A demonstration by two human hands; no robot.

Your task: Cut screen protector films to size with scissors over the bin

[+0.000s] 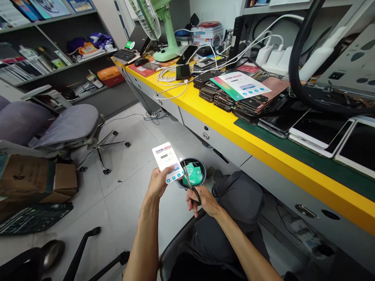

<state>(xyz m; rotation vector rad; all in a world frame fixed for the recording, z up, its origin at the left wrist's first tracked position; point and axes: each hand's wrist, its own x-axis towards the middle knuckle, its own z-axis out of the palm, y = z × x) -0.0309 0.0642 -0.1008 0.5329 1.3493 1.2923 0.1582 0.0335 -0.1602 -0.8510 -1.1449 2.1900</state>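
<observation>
The person's left hand (pixel 158 181) grips a white printed card (pixel 164 159), thumb across its face; the card is held up and left of the waste bin (pixel 205 171), its lower right corner overlapping the bin in view; the right hand (pixel 205 200) grips black-handled scissors (pixel 189 184), blades pointing upward in front of the bin; the blade tips are at the card's right edge, though whether they touch cannot be told; crumpled green plastic (pixel 193 175) lies inside the bin; the yellow-edged worktop (pixel 211 118) runs behind and right of the bin, carrying stacked phone parts (pixel 224 100); a grey office chair (pixel 68 123) stands left of the bin.
</observation>
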